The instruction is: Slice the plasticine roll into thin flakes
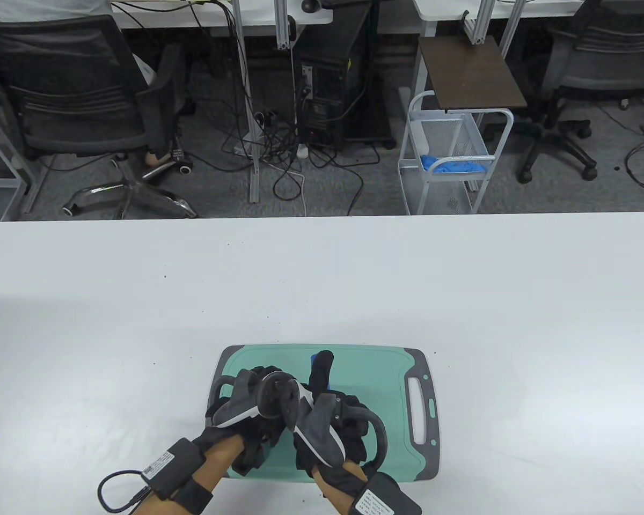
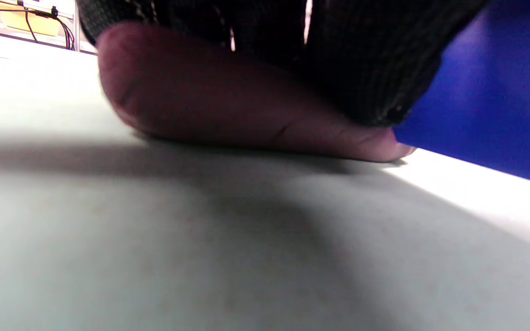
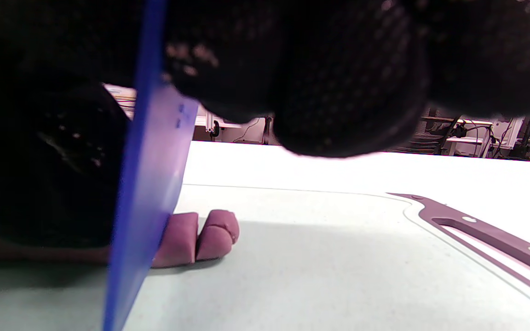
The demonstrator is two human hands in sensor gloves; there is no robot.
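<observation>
Table view shows both gloved hands close together over the green cutting board (image 1: pixel 392 375), which lies on the white table (image 1: pixel 322 279) near its front edge. The left hand (image 1: pixel 249 399) sits on the board's left part and the right hand (image 1: pixel 333 424) just beside it, one finger stretched forward along the top of the blue blade (image 1: pixel 315 358). In the left wrist view, the left hand's fingers (image 2: pixel 338 59) press down on the purple plasticine roll (image 2: pixel 210 96), holding it flat on the board, with the blade (image 2: pixel 490 92) touching the roll's end. In the right wrist view, the right hand's fingers (image 3: pixel 348 82) grip the blade (image 3: pixel 147 193) from above, and it stands nearly upright, cutting down into the roll (image 3: pixel 180 239). Two cut flakes (image 3: pixel 216 234) stand on the board just past the blade, leaning against each other
</observation>
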